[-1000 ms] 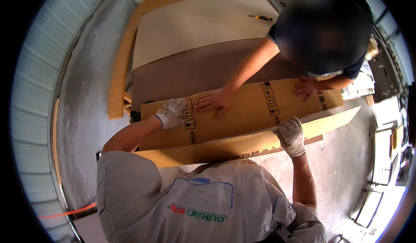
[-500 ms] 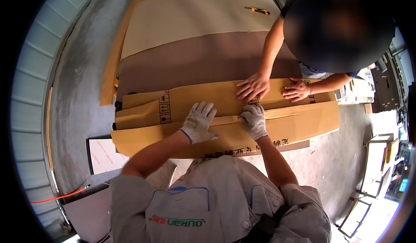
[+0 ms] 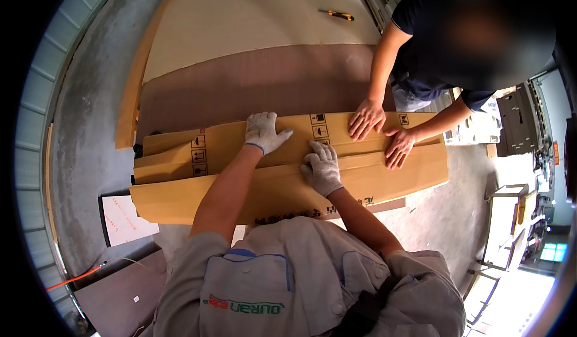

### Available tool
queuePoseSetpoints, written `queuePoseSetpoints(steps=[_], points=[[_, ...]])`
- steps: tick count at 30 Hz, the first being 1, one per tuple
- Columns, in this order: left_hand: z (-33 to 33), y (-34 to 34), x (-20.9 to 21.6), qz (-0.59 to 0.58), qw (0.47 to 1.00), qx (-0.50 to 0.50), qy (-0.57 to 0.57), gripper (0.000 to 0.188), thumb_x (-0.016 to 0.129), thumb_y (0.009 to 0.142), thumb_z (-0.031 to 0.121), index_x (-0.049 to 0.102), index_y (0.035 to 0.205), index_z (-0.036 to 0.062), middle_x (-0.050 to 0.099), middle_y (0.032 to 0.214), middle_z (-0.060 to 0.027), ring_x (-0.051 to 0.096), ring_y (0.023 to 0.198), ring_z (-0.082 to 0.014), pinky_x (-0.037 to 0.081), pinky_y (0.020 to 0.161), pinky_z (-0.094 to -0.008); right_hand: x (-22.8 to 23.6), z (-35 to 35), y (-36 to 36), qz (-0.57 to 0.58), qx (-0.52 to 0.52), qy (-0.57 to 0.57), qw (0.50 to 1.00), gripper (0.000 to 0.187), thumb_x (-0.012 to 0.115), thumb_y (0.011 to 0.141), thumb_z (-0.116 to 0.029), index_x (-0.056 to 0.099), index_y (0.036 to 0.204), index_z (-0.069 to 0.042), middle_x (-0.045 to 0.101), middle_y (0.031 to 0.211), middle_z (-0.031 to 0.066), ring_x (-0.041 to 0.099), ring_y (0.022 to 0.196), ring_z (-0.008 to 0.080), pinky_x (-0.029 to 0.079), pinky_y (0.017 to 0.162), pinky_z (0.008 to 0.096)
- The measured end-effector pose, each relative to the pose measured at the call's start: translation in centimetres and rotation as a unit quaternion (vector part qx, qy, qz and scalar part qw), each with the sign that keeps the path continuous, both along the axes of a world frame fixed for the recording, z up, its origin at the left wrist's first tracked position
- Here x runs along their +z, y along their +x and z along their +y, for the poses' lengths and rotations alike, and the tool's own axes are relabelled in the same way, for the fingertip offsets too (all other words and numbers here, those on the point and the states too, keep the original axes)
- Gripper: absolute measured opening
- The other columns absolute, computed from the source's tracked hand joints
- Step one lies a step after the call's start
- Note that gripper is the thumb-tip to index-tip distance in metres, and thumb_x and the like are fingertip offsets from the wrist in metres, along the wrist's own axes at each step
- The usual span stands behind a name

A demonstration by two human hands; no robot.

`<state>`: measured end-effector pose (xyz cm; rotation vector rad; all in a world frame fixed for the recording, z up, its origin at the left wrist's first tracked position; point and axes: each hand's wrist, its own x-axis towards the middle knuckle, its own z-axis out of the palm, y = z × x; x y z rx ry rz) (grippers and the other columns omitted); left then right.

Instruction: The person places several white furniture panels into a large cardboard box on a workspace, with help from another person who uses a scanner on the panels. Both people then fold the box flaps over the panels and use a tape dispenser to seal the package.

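A long brown cardboard wrap [image 3: 258, 187], folded along its length, lies in front of me with dark printed symbols on it. My left hand [image 3: 264, 134], in a white knit glove, rests flat near its far edge, thumb stretched to the right. My right hand [image 3: 323, 167], gloved the same way, presses on the fold along the middle, fingers somewhat bent but apart. Whatever the cardboard covers is mostly hidden; dark ends peek out at its left. To the right, a co-worker's two bare hands [image 3: 368, 119] also lie on the cardboard.
Beyond the wrap, brown and pale sheets [image 3: 252, 24] cover the table, with a yellow-and-black utility knife [image 3: 338, 15] on top. A white panel [image 3: 127, 218] stands low at left, near an orange hose [image 3: 75, 277]. The co-worker [image 3: 433, 48] stands at the far right side.
My left hand has moved from the near part of the cardboard to its far edge. The co-worker's hand at the right has slid nearer to me, onto the fold. The view has shifted slightly.
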<state>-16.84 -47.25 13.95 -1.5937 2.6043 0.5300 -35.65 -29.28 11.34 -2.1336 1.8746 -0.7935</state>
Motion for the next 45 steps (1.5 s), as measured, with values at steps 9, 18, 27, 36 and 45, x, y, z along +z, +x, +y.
queuePoseSetpoints(steps=[9, 18, 27, 36, 45], points=[[10.3, 2.7, 2.6, 0.082, 0.979, -0.162, -0.093, 0.099, 0.076, 0.081, 0.065, 0.054, 0.145, -0.0068, 0.046, 0.155, -0.0268, 0.036, 0.149, -0.0480, 0.022, 0.128, -0.0618, 1.3, -9.9, -2.1, 0.118, -0.061, 0.147, 0.980, 0.091, 0.059, 0.099, -0.062, 0.038, 0.161, 0.002, 0.032, 0.171, 0.0222, 0.023, 0.162, 0.0380, 0.012, 0.134, 0.0506], [24.8, 7.6, -3.5, 0.049, 0.973, -0.126, -0.189, 0.086, 0.079, 0.082, 0.057, 0.059, 0.140, -0.0028, 0.048, 0.151, -0.0275, 0.042, 0.144, -0.0496, 0.031, 0.121, -0.0648, 3.2, -16.2, -2.7, 0.161, -0.011, 0.264, 0.951, 0.078, 0.053, 0.097, -0.075, 0.079, 0.116, -0.003, 0.076, 0.123, 0.0166, 0.067, 0.127, 0.0296, 0.045, 0.113, 0.0463], [24.1, 3.8, -2.7, 0.054, 0.988, -0.059, -0.131, 0.104, 0.083, 0.067, 0.061, 0.055, 0.142, -0.0045, 0.043, 0.152, -0.0339, 0.036, 0.145, -0.0572, 0.026, 0.121, -0.0714, 2.7, -19.0, -4.0, 0.169, 0.036, 0.366, 0.915, 0.094, 0.034, 0.099, -0.086, 0.081, 0.082, -0.006, 0.078, 0.089, 0.0132, 0.077, 0.091, 0.0285, 0.060, 0.079, 0.0430], [25.5, 0.5, -2.2, 0.064, 0.987, -0.061, -0.134, 0.097, 0.084, 0.071, 0.052, 0.052, 0.143, -0.0037, 0.046, 0.151, -0.0321, 0.038, 0.146, -0.0529, 0.029, 0.124, -0.0638, 2.5, -12.9, -11.8, 0.133, 0.020, 0.344, 0.929, 0.087, 0.035, 0.102, -0.079, 0.078, 0.084, -0.006, 0.076, 0.085, 0.0154, 0.075, 0.094, 0.0354, 0.056, 0.089, 0.0484], [27.8, -3.6, -3.0, -0.008, 0.983, -0.039, -0.178, 0.091, 0.077, 0.079, 0.053, 0.052, 0.146, -0.0041, 0.047, 0.153, -0.0301, 0.037, 0.151, -0.0498, 0.027, 0.128, -0.0584, 0.5, -12.4, -15.0, 0.126, 0.030, 0.288, 0.949, 0.080, 0.036, 0.105, -0.072, 0.079, 0.104, -0.005, 0.077, 0.112, 0.0199, 0.071, 0.111, 0.0387, 0.053, 0.099, 0.0492]])
